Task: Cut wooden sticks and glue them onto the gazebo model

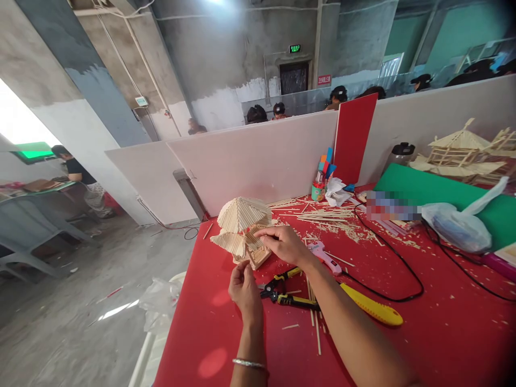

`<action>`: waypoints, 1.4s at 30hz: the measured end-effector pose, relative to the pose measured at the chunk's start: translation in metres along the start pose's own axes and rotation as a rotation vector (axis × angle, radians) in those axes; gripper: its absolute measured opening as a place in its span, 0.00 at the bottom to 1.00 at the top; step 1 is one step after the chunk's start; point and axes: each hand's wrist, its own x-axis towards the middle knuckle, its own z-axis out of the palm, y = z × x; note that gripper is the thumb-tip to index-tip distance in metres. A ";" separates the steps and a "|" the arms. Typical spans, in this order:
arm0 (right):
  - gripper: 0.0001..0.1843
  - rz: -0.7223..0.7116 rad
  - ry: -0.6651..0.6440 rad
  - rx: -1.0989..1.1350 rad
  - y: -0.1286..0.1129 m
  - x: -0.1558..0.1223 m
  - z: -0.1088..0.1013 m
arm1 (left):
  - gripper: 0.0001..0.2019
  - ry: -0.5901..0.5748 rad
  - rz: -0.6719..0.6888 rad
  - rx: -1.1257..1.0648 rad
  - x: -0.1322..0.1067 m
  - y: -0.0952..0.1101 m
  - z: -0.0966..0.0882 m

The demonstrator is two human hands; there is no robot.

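Right hand (284, 244) lies unclenched on the model (242, 223); left hand (244, 287) pinches its fingertips together near the pliers (282, 294)

surface: red (443, 333), littered with loose sticks (326, 215)
tools: pliers (282, 293), yellow utility knife (373, 309), glue gun (322, 255), black cord (397, 258)
back: cup (318, 191), red board (355, 137), white partition (258, 161)
right: green mat (419, 185), plastic bag (455, 226), finished stick models (459, 150)

Stick house (242, 215), pliers (288, 300) ahead; bare tabletop (201, 333) near left.
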 end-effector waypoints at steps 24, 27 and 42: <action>0.17 0.124 0.068 -0.003 0.011 -0.004 -0.026 | 0.14 -0.262 -0.054 -0.007 -0.015 0.007 0.007; 0.16 0.094 0.031 -0.020 0.006 -0.006 -0.023 | 0.15 -0.259 -0.044 -0.009 -0.014 0.006 0.008; 0.15 0.163 0.019 -0.280 0.047 -0.013 -0.083 | 0.24 -0.494 0.014 0.076 -0.037 0.024 0.014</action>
